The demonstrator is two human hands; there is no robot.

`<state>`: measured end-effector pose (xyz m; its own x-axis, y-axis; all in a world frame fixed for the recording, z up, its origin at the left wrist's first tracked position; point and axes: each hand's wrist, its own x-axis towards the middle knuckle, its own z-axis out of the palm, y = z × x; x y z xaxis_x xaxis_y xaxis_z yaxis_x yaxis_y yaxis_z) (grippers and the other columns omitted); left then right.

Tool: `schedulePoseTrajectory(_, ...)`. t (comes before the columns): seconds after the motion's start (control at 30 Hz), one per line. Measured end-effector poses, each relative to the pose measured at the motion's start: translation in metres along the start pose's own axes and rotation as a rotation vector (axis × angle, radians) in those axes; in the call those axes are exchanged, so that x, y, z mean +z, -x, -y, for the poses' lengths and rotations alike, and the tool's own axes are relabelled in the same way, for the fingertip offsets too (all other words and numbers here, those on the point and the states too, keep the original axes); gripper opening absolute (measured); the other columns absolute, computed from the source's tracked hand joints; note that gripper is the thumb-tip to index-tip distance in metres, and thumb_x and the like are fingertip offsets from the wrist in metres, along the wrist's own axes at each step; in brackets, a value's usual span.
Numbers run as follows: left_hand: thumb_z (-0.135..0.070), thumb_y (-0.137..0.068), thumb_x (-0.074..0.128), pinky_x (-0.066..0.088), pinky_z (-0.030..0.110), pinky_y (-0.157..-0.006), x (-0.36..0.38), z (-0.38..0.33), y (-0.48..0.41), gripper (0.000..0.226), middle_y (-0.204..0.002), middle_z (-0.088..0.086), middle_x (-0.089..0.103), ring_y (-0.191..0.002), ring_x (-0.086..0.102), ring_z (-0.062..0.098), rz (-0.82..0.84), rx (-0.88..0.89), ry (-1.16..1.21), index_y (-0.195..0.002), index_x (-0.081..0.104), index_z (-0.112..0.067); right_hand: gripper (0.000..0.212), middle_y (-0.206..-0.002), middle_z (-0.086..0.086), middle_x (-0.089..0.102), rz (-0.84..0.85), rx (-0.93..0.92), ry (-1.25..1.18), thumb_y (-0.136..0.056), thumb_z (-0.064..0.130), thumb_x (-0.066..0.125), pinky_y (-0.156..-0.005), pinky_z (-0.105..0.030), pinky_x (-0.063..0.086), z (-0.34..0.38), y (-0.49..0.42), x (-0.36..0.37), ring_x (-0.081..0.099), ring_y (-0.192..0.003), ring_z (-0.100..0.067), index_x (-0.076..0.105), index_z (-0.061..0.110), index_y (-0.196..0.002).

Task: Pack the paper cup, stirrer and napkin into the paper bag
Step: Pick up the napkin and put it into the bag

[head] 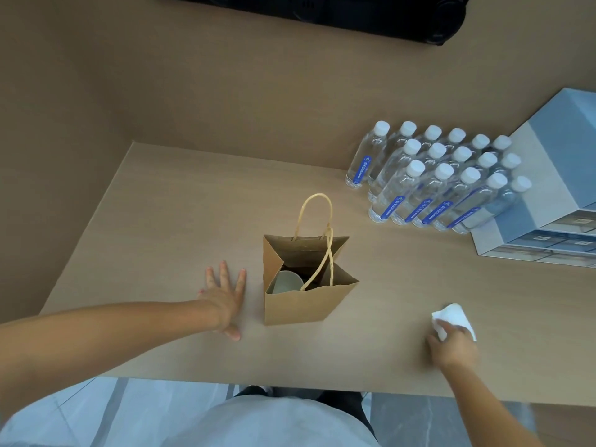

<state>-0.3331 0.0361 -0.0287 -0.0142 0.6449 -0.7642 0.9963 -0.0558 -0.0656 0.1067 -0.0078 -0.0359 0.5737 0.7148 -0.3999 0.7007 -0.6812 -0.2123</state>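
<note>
Centrally paper bag (pixel 300 301) upright, right hand (pixel 453 345) gripping napkin (pixel 453 316)

The left hand (pixel 225 301) is laid flat, palm down, with the fingers spread and the bare forearm stretched in from the lower left. The right hand (pixel 453 346) is reached out from the lower right, its fingers closed on a white napkin (pixel 454 316).

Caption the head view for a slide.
Right hand grips napkin; paper cup sits in paper bag.
</note>
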Motion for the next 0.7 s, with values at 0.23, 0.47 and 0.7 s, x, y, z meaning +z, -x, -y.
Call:
schedulePoseTrajectory(0.23, -0.047, -0.07, 0.082, 0.024, 0.055, -0.116, -0.002, -0.003, 0.002, 0.137, -0.151, 0.025, -0.036, -0.14, -0.021, 0.052, 0.006, -0.006, -0.003, -0.146, -0.029, -0.019, 0.006, -0.088, -0.02, 0.074, 0.047, -0.184, -0.392, -0.083, 0.002, 0.071, -0.06, -0.009, 0.044, 0.055, 0.027, -0.016, 0.063, -0.079, -0.026, 0.075, 0.005, -0.08)
schedulePoseTrajectory(0.47, -0.048, -0.07, 0.082, 0.023, 0.056, -0.116, -0.001, -0.002, 0.001, 0.137, -0.15, 0.026, -0.037, -0.139, -0.022, 0.053, 0.006, -0.006, 0.004, -0.146, -0.029, -0.019, 0.024, -0.078, -0.011, 0.074, 0.471, -0.601, -1.305, -0.056, 0.015, 0.087, -0.068, -0.029, 0.052, 0.175, 0.116, -0.111, 0.062, -0.077, -0.029, 0.077, 0.011, -0.077)
schedulePoseTrajectory(0.7, -0.047, -0.072, 0.081, 0.02, 0.056, -0.117, -0.001, -0.002, 0.004, 0.135, -0.151, 0.022, -0.038, -0.14, -0.024, 0.049, 0.002, -0.012, 0.025, -0.147, -0.029, -0.021, 0.022, -0.088, -0.014, 0.074, 0.255, -1.388, -0.822, -0.076, -0.021, 0.07, -0.075, -0.03, 0.057, 0.234, 0.183, -0.152, 0.07, -0.079, -0.028, 0.076, -0.001, -0.083)
